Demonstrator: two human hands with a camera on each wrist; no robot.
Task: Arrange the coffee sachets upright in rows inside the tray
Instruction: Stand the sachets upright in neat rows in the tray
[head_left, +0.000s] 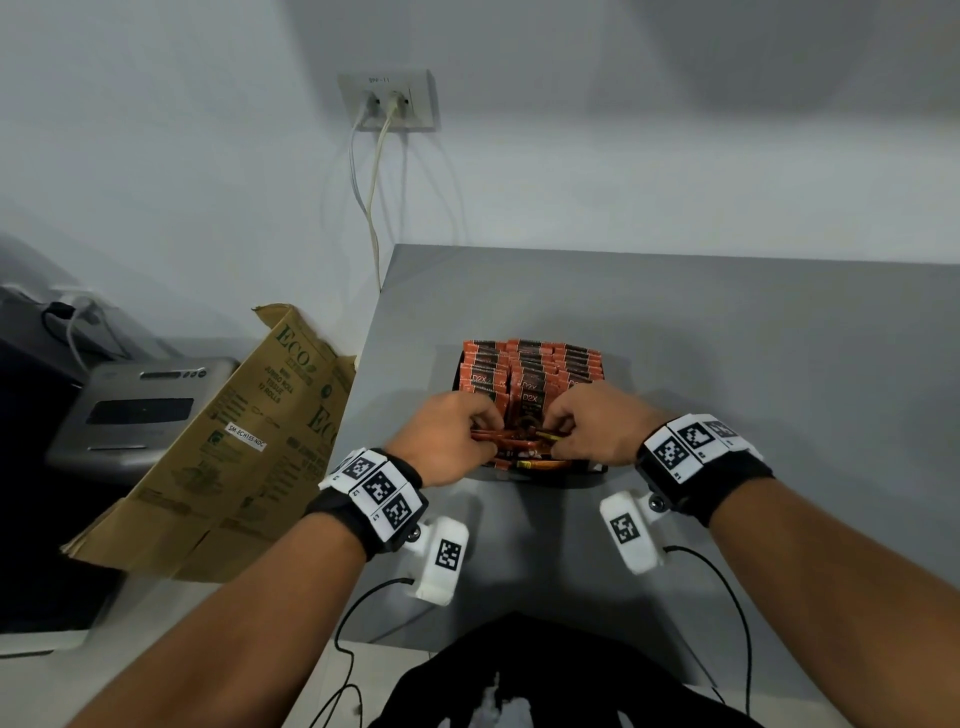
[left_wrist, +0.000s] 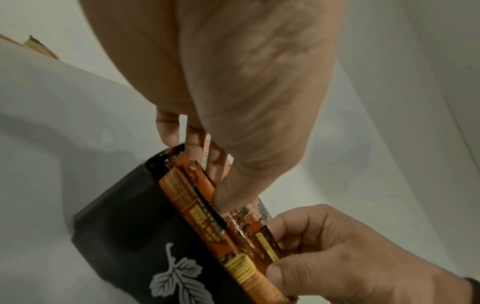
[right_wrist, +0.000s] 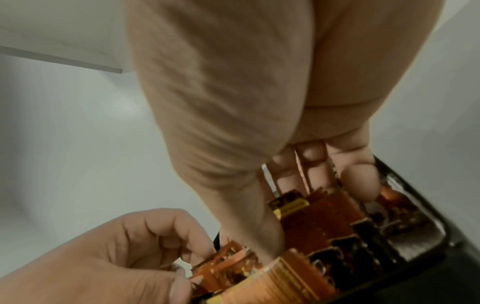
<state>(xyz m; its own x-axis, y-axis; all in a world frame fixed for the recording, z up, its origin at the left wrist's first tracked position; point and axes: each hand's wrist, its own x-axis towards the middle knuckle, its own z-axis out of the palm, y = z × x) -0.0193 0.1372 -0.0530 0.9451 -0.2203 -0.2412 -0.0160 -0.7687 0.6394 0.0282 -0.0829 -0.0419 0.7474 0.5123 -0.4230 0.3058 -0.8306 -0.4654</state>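
Black plastic tray (head_left: 550, 470), grey table (head_left: 727, 364): we count its far part filled with upright orange foil coffee sachets (head_left: 530, 364). Near row unfinished; our left hand (head_left: 447, 436) and right hand (head_left: 597, 426) each pinch one loose bundle of sachets (head_left: 519, 441) over the near end. Nearby: brown cardboard box (head_left: 234, 457), grey printer (head_left: 140, 410). Nothing obstructs.
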